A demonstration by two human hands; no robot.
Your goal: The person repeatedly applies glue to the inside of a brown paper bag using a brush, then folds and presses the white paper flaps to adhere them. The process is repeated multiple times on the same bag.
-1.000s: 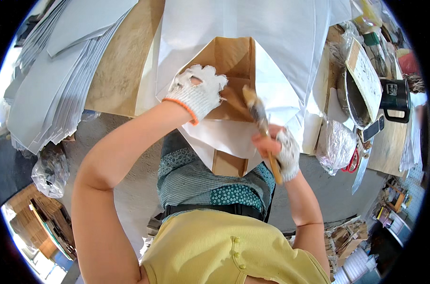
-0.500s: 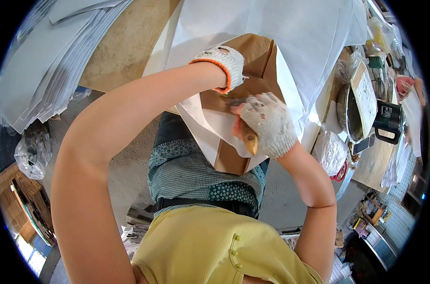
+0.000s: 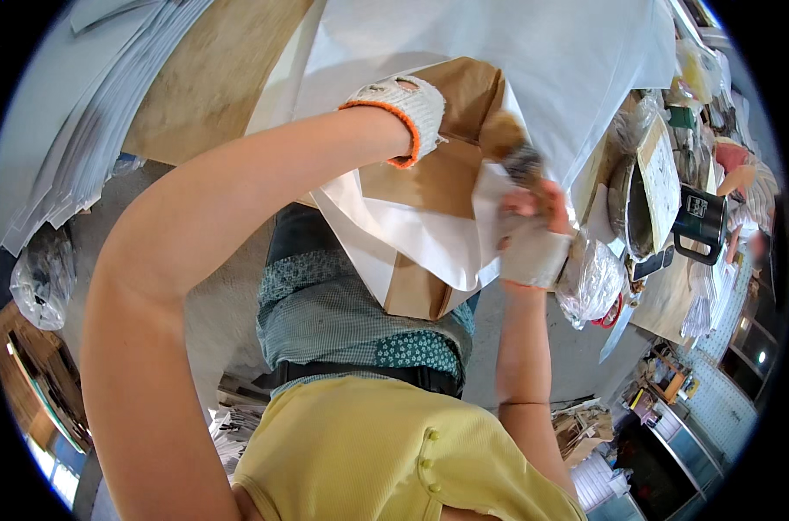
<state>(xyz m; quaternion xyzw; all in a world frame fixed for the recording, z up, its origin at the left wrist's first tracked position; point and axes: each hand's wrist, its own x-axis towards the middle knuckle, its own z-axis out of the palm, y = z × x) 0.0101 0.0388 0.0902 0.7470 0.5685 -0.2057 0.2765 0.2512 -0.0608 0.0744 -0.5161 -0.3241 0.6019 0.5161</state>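
A large open paper bag [image 3: 429, 187], white outside and brown inside, lies at the table edge against my lap. My left hand [image 3: 412, 104], in a worn white knit glove with an orange cuff, rests at its upper left side; the fingers are hidden behind the glove and wrist. My right hand [image 3: 538, 234], in a similar white glove, is closed round a brush [image 3: 520, 161]. The brush's brown bristles are smeared by motion and sit at the bag's right side, near the brown inner fold. Whether they touch the paper I cannot tell.
White sheets [image 3: 90, 104] are stacked at left. Wide white paper [image 3: 551, 61] covers the table beyond the bag. At right stand a round pan [image 3: 622, 195] with a board leaning on it, a black mug [image 3: 701, 227], a clear plastic bag [image 3: 590, 282] and red-handled scissors [image 3: 610, 313].
My right hand has swung right and turned, so the brush's bristles now point up and away from me, out of the bag's middle. My left hand has stayed nearly in place.
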